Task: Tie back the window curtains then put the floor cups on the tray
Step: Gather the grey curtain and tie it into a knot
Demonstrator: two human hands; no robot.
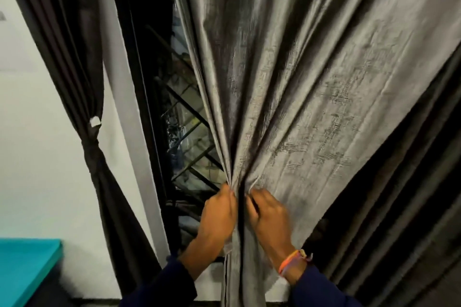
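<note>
Both hands are on the right-hand curtain, a grey, faintly shiny panel hanging in front of the window. The left hand has its grip closed around the gathered folds at the panel's inner edge; the right hand sits just beside it, fingers curled onto the fabric, though motion blur hides whether that grip is fully closed (looks like pinching, cannot tell for sure). The folds converge at the hands, about waist height of the panel.

Handling: the fabric reads soft and limp, light to medium weight, slick-looking sheen, so a bunch will likely slip and spread if held loosely. Best hold is probably around the whole bundle where the pleats already meet, one hand cinching, the other free for a tieback. No tieback for this panel is visible.

Counts: two curtains in view. The left curtain, darker, is already tied at its middle by a dark band, with a small white tag just above. Darker fabric also shows at the far right, likely the same panel's reverse or lining (unclear). One window with a diagonal metal grille. One teal surface at lower left. Cups: zero visible. Tray: not visible. One wristband on the right wrist.
</note>
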